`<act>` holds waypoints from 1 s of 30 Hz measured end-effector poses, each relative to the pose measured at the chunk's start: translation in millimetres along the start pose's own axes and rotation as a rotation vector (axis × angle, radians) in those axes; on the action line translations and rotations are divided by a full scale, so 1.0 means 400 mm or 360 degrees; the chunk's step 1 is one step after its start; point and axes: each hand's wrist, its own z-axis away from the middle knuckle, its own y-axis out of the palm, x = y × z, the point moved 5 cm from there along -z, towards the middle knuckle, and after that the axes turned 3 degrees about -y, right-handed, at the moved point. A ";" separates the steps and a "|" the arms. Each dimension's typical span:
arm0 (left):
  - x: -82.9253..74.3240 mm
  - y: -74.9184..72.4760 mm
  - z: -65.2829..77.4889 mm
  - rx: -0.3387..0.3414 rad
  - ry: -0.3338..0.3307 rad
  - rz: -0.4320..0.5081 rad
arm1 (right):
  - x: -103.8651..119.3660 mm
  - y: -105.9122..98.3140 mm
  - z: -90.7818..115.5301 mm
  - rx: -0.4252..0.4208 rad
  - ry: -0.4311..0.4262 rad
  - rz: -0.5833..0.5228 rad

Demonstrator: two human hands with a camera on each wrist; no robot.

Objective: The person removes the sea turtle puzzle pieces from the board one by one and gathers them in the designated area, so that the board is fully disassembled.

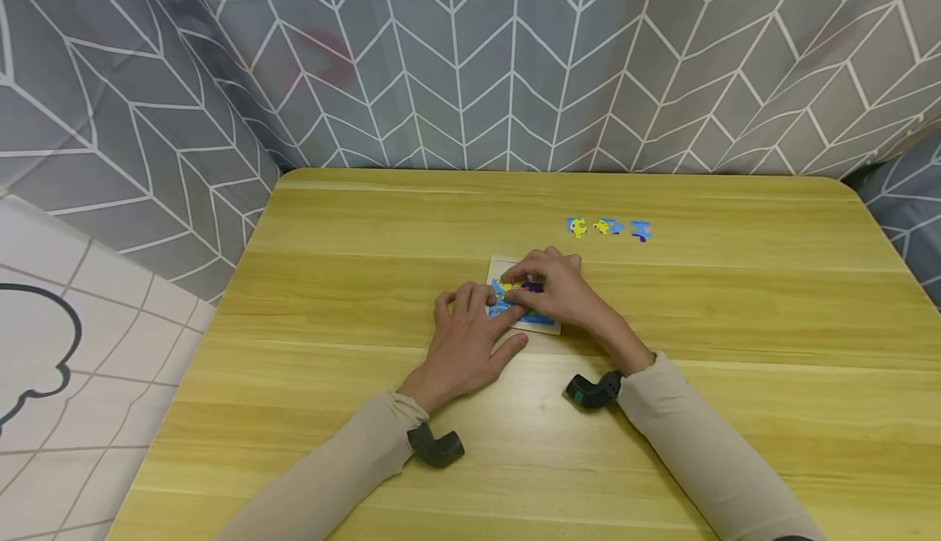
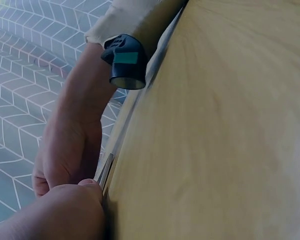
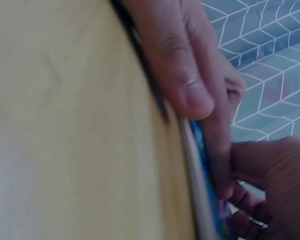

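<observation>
A small jigsaw puzzle in a pale tray lies mid-table, its blue, yellow and purple picture partly covered by both hands. My left hand rests at its left side, fingers spread. The index finger reaches across the picture, and the thumb lies apart near the front edge. From the right, my right hand reaches over the puzzle, thumb and index finger bent about a yellow-and-blue puzzle piece; the fingertips partly hide it. The right wrist view shows the tray's edge beside the left thumb, with the right hand beyond.
Three loose puzzle pieces lie in a row behind the tray to the right: a yellow one, a yellow-and-blue one and a blue one. The wooden table meets a grey patterned curtain at its back edge.
</observation>
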 end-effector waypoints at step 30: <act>-0.002 0.000 0.004 -0.0046 0.0018 0.0004 | 0.039 -0.009 -0.019 0.0100 -0.0004 0.0385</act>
